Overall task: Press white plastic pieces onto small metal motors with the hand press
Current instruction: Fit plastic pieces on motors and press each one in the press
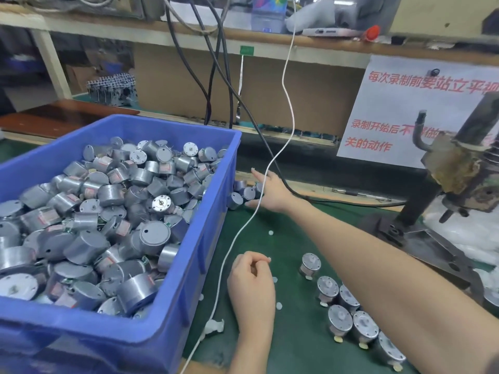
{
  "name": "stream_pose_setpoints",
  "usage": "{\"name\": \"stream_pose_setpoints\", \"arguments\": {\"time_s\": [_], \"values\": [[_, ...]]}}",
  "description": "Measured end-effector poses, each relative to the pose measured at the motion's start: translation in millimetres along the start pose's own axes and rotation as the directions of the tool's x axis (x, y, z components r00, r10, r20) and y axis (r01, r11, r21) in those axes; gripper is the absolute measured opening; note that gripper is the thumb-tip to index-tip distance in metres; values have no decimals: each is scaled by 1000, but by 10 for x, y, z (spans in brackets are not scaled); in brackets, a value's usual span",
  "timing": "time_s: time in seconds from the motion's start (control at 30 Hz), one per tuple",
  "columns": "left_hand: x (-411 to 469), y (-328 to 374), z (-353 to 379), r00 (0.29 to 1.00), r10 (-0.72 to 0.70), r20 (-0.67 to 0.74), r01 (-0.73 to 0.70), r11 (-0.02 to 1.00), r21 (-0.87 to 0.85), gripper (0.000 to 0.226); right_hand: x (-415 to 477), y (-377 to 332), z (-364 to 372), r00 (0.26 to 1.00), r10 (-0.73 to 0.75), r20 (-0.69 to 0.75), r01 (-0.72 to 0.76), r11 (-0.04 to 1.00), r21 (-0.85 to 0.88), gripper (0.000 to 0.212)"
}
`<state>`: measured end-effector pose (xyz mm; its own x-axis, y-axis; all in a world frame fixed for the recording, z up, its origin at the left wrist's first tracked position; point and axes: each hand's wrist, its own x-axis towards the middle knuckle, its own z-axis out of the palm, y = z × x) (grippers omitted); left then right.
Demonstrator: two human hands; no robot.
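White piece (269,259) sits between left hand's (252,284) fingers (258,257).

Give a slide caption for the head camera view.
Right hand reaches toward loose motors beside the blue bin; left hand pinches a white piece.

A white paper sheet (399,103) at two o'clock bears red Chinese print: "每次录制前要站立平视", cut off at the edge; "录制开始后不", the rest hidden behind the hand press (453,168); "关的动作". Reddish labels on the motors (110,194) at nine o'clock are too blurred to read.
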<state>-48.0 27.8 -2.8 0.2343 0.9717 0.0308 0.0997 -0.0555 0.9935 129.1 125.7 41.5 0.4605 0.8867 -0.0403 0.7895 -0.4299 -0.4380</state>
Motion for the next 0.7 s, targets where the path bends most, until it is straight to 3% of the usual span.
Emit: {"name": "stream_pose_setpoints", "arguments": {"time_s": [0.23,0.33,0.43,0.7], "values": [[15,-41,43,1000,29,-5,-29,998,55,28,256,90,-34,977,-83,196,92,995,-40,109],[25,-49,59,999,48,-8,-47,997,55,31,332,-123,82,975,-148,167,161,985,-64,112],[27,-49,63,998,58,-24,-57,997,56,31,353,-234,135,977,-173,127,188,975,-119,96],[10,-17,45,998,63,-20,-62,996,58,26,260,-273,79,970,-150,189,164,985,-59,42]]}}
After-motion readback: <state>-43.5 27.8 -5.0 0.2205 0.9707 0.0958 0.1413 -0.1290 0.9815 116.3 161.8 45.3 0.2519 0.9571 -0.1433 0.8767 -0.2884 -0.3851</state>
